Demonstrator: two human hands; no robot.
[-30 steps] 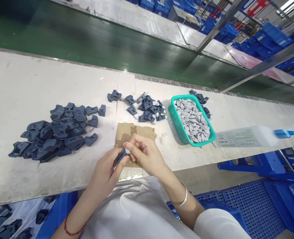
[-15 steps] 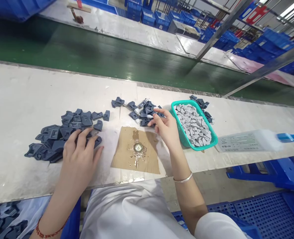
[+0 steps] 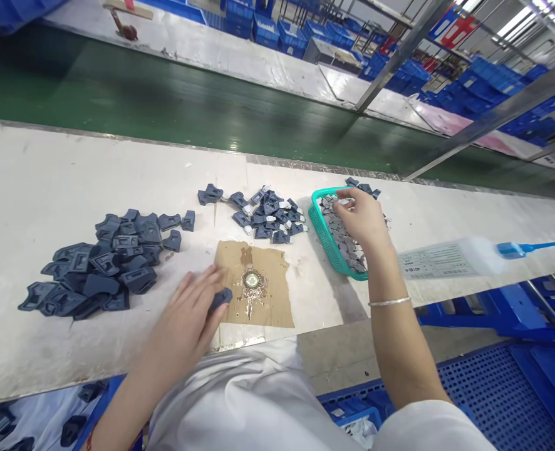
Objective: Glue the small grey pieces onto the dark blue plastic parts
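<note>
My left hand is closed on a dark blue-grey moulded piece at the left edge of the brown cardboard sheet. A small round metal cap sits in a wet, shiny patch on that sheet. My right hand reaches over the green plastic basket, fingertips bent down among flat grey chips; whether they pinch one is hidden. To the left lies a heap of dark pieces. Behind the cardboard is a smaller group of dark pieces with white tips.
A clear bottle with a blue nozzle lies on the right of the white table. More dark pieces lie behind the basket. Beyond the table runs a green conveyor belt, with a metal post rising there.
My left hand has moved right from the heap to the cardboard with a dark piece. My right hand has gone from the white-tipped pieces to the basket. The view has shifted slightly.
</note>
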